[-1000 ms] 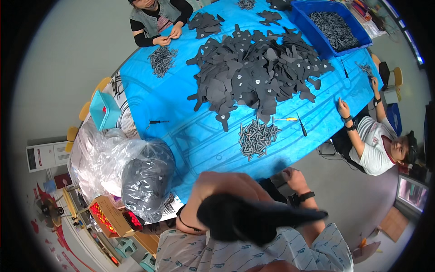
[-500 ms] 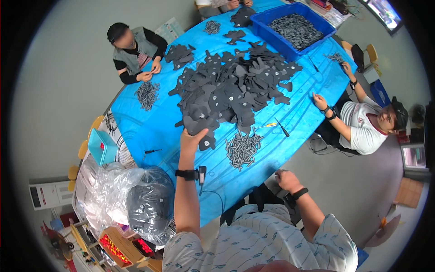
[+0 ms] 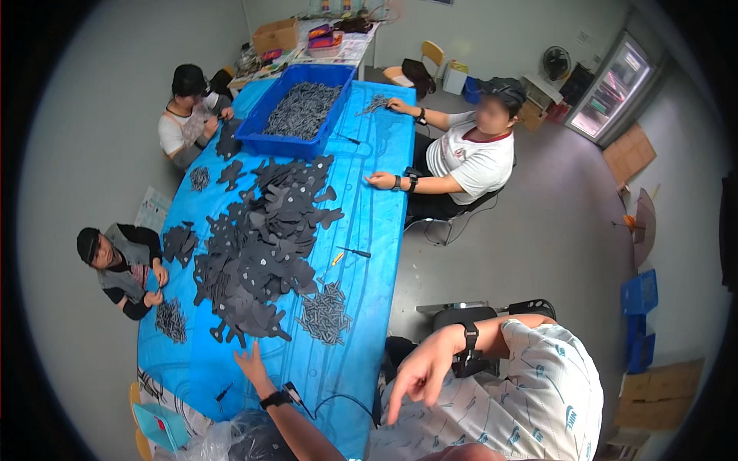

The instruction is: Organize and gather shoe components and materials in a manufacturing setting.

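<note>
Dark pieces [image 3: 257, 246] heaped on blue-covered table [image 3: 373, 307]; grey floor [image 3: 507, 250] alongside; left grip [image 3: 252, 370] spread, right grip [image 3: 427, 365] loosely unclenched.

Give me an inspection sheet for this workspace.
Surface: blue-covered table with a blue bin of grey rods near its far end.
Work pieces: heap of dark flat pieces; loose rod pile beside it.
Clutter: yellow-handled tool and black-handled tool by the heap.
Hands: left hand open at the heap's near edge, contact unclear; right hand beside the table, nothing seen in it.
Cables: black cable by the left wrist.
Surroundings: three co-workers; a fan.
</note>
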`<state>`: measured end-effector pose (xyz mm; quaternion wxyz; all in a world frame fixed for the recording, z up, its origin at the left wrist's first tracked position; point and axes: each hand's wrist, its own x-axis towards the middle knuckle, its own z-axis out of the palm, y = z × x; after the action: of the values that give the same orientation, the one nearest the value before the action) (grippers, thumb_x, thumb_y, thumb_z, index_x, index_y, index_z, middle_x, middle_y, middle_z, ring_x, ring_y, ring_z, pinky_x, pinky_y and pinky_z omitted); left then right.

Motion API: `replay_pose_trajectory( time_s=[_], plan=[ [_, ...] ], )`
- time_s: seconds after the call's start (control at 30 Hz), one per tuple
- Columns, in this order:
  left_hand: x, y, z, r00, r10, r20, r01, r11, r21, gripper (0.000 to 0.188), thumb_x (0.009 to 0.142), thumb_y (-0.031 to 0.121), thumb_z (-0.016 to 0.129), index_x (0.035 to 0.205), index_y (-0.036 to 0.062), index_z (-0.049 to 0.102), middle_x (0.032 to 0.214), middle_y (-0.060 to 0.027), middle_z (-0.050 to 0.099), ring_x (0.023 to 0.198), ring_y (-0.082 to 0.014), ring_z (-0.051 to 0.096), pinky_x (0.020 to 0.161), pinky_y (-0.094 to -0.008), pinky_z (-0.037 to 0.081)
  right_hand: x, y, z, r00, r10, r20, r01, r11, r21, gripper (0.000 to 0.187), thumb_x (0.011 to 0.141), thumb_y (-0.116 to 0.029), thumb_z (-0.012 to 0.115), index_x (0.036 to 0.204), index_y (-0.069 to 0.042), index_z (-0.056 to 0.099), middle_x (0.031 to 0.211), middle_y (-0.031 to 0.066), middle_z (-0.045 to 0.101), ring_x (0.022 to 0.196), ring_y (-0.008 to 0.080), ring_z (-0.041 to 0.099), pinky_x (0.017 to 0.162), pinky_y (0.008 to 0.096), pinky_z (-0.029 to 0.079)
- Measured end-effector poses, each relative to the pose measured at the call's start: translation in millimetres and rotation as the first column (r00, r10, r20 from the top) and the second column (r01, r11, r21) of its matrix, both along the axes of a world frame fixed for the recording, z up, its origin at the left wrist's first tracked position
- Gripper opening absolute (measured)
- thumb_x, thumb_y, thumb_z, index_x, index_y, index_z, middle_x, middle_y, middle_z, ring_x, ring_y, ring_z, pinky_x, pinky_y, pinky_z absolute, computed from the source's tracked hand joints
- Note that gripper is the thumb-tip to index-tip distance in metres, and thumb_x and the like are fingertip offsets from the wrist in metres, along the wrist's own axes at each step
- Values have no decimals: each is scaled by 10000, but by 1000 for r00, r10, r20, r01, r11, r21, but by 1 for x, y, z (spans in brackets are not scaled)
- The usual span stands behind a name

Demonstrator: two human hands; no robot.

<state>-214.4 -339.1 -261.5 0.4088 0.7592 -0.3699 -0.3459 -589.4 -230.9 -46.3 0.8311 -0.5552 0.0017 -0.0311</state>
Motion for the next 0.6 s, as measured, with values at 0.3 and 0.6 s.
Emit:
replay_pose_trajectory(
  time_s=[0.3, 0.6],
  plan=[
    [-22, 70, -10, 993, -54, -102, 63, 994, 85, 763, 761, 299, 667, 1321, -3, 246, 1144, -184, 490, 1010, -292, 501, 818, -411, 417, -11, 44, -107, 926, -106, -362, 200, 952, 232, 595, 837, -491, 495, 1173, 0, 514, 504, -20, 457, 427, 67, 407, 400, 209, 279],
    [-25, 173, -37, 922, -97, -374, 183, 962, 201, 605, 785, 179, 632, 1274, 13, 317, 1038, -120, 558, 835, -176, 546, 725, -338, 428, -38, 116, -193, 246, -500, -830, -331, 762, -557, 389, 774, -402, 559, 939, -57, 633, 886, 172, 627, 873, 333, 596, 750, 422, 470]
  ],
)
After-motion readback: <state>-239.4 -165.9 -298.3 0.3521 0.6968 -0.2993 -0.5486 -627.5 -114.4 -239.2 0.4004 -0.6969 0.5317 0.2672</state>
